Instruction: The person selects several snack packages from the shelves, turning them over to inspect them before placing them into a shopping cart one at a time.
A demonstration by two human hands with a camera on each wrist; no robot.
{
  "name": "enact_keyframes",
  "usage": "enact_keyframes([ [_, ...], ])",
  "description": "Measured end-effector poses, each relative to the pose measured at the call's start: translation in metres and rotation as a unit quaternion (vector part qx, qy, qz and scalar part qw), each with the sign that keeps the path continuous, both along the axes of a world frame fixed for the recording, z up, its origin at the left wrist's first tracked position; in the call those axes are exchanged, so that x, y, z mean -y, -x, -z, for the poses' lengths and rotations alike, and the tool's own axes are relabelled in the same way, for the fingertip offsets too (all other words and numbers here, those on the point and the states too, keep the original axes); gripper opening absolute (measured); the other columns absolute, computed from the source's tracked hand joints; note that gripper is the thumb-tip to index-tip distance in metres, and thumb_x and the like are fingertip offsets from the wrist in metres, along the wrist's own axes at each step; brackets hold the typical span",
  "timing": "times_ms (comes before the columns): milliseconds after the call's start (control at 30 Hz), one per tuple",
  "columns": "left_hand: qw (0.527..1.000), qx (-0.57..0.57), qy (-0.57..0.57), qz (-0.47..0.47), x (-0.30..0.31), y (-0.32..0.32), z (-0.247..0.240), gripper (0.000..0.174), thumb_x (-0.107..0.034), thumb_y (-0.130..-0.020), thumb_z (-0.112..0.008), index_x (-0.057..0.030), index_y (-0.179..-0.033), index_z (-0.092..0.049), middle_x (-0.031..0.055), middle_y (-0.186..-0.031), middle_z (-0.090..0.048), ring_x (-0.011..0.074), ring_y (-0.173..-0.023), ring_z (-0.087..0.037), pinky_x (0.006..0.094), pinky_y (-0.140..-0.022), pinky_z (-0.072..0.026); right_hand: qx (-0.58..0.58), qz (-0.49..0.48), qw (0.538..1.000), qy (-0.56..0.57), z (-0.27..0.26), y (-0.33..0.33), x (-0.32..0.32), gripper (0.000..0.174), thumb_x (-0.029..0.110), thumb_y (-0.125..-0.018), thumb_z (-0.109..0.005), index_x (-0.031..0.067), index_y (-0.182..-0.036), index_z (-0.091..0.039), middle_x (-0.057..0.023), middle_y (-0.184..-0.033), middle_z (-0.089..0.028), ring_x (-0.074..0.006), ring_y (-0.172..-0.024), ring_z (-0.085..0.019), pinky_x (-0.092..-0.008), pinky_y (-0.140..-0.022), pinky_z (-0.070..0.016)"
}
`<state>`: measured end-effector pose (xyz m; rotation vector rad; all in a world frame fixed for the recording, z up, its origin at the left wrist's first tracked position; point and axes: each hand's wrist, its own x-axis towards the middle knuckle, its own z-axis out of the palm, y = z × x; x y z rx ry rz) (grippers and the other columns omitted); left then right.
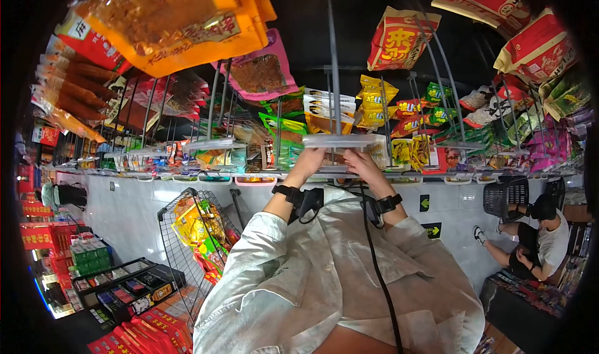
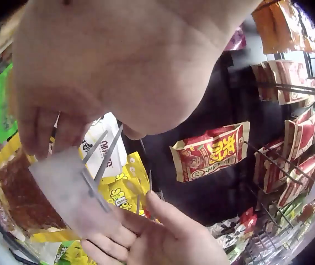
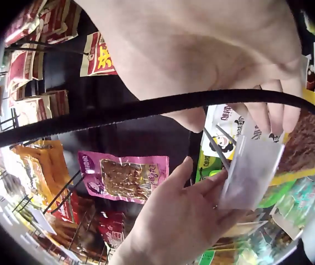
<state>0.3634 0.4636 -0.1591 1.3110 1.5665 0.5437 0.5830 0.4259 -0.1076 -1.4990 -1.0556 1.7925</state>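
Both hands are at the front end of a metal hook, around a clear plastic label holder [image 1: 345, 141]. Behind the holder hangs a brown snack bag with yellow edges [image 2: 27, 193]. My left hand [image 1: 309, 163] reaches in from the left, its fingers stretched toward the bag top and its thumb apart. My right hand [image 1: 367, 168] mirrors it on the other side, fingers fairly straight at the bag. The holder partly hides fingertips in both wrist views. Farther back on the hook are white-topped bags [image 1: 327, 105].
Hanging snacks surround the hook: yellow bags [image 1: 376, 101], a pink bag [image 1: 262, 73] and a big orange bag [image 1: 175, 26] overhead. A wire cart [image 1: 168, 229] with colourful bags stands at left. Another person [image 1: 546, 241] sits at right near a grey basket [image 1: 504, 198].
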Motion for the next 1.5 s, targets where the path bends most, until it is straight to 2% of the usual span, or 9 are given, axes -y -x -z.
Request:
enact_keyframes([
  [233, 0.991, 0.111, 0.066, -0.039, 0.041, 0.009, -0.059, 0.078, -0.067, -0.098, -0.047, 0.0072, -0.109, -0.067, 0.0107, -0.094, -0.068, 0.017, -0.087, -0.061, 0.0301, -0.079, -0.0489, 0.006, 0.029, 0.999, -0.014, -0.016, 0.009, 0.039, 0.069, 0.056, -0.101, -0.051, -0.0001, -0.141, -0.054, -0.0156, -0.134, -0.061, -0.0264, -0.123, -0.059, -0.0365, -0.099, -0.048],
  [467, 0.985, 0.128, 0.112, -0.016, 0.073, 0.019, -0.032, 0.077, -0.068, -0.099, -0.043, 0.0037, -0.113, -0.067, 0.0074, -0.097, -0.069, 0.0165, -0.088, -0.064, 0.0292, -0.08, -0.0494, 0.022, 0.069, 0.997, 0.023, -0.023, 0.022, 0.073, 0.075, 0.059, -0.101, -0.049, -0.0025, -0.144, -0.048, -0.017, -0.138, -0.059, -0.0274, -0.13, -0.055, -0.0371, -0.107, -0.0439],
  [567, 0.971, 0.219, 0.078, -0.057, 0.097, 0.016, -0.046, 0.068, -0.058, -0.1, -0.047, 0.0053, -0.103, -0.07, 0.0188, -0.095, -0.071, 0.0273, -0.093, -0.067, 0.0347, -0.086, -0.0496, 0.036, 0.063, 0.996, 0.05, -0.02, 0.022, 0.088, 0.071, 0.056, -0.102, -0.049, -0.002, -0.143, -0.051, -0.015, -0.136, -0.061, -0.025, -0.127, -0.057, -0.0351, -0.105, -0.0454],
  [667, 0.988, 0.143, 0.042, 0.027, 0.116, 0.024, -0.013, 0.048, -0.042, -0.101, -0.055, 0.0032, -0.111, -0.068, 0.0088, -0.098, -0.071, 0.0162, -0.092, -0.066, 0.0294, -0.083, -0.0503, 0.079, 0.033, 0.996, 0.021, -0.019, 0.021, 0.109, 0.053, 0.04, -0.102, -0.057, -0.0006, -0.136, -0.057, -0.0119, -0.129, -0.066, -0.0198, -0.119, -0.062, -0.0306, -0.099, -0.048],
  [700, 0.989, 0.148, 0.016, 0.008, 0.129, 0.023, -0.022, 0.031, -0.025, -0.097, -0.061, 0.002, -0.112, -0.067, 0.0084, -0.097, -0.072, 0.0145, -0.092, -0.067, 0.0293, -0.085, -0.0511, 0.109, 0.0, 0.994, -0.012, -0.014, 0.018, 0.116, 0.046, 0.033, -0.101, -0.061, -0.0003, -0.133, -0.06, -0.0108, -0.126, -0.068, -0.0177, -0.116, -0.063, -0.0288, -0.097, -0.0487],
  [767, 0.987, 0.162, 0.013, 0.02, 0.147, 0.025, -0.05, 0.027, -0.021, -0.096, -0.062, 0.0017, -0.111, -0.067, 0.0077, -0.097, -0.072, 0.0139, -0.091, -0.067, 0.0288, -0.085, -0.0517, 0.111, 0.016, 0.99, -0.087, -0.012, 0.018, 0.133, 0.026, 0.008, -0.095, -0.068, -0.0004, -0.12, -0.068, -0.0063, -0.11, -0.074, -0.0101, -0.102, -0.067, -0.0229, -0.087, -0.0506],
  [1067, 0.995, 0.098, -0.009, 0.029, 0.213, 0.041, -0.097, 0.03, -0.016, -0.094, -0.067, 0.002, -0.118, -0.068, 0.0105, -0.084, -0.075, 0.0128, -0.077, -0.071, 0.0296, -0.067, -0.054, 0.13, -0.069, 0.976, -0.164, -0.05, 0.016, 0.159, 0.01, 0.007, -0.094, -0.067, -0.0016, -0.097, -0.07, -0.0058, -0.089, -0.075, -0.0105, -0.083, -0.07, -0.0248, -0.076, -0.0532],
  [1300, 0.992, -0.12, -0.048, -0.006, 0.29, 0.024, -0.105, 0.023, -0.025, -0.087, -0.072, -0.0115, -0.105, -0.072, 0.0129, -0.074, -0.069, 0.0305, -0.071, -0.07, 0.0389, -0.064, -0.0531, 0.103, -0.172, 0.959, -0.2, -0.034, 0.012, 0.182, 0.01, 0.009, -0.093, -0.068, 0.0001, -0.097, -0.07, -0.0061, -0.089, -0.075, -0.0114, -0.085, -0.07, -0.0274, -0.078, -0.0543],
  [1500, 0.985, -0.147, -0.041, -0.08, 0.362, -0.002, -0.111, 0.021, -0.025, -0.086, -0.071, -0.0061, -0.094, -0.066, 0.0173, -0.076, -0.068, 0.0381, -0.075, -0.068, 0.0465, -0.068, -0.0518, 0.029, -0.234, 0.958, -0.164, -0.008, 0.007, 0.224, 0.014, 0.013, -0.093, -0.07, -0.0007, -0.096, -0.068, -0.005, -0.088, -0.073, -0.011, -0.082, -0.068, -0.0281, -0.077, -0.0541],
])
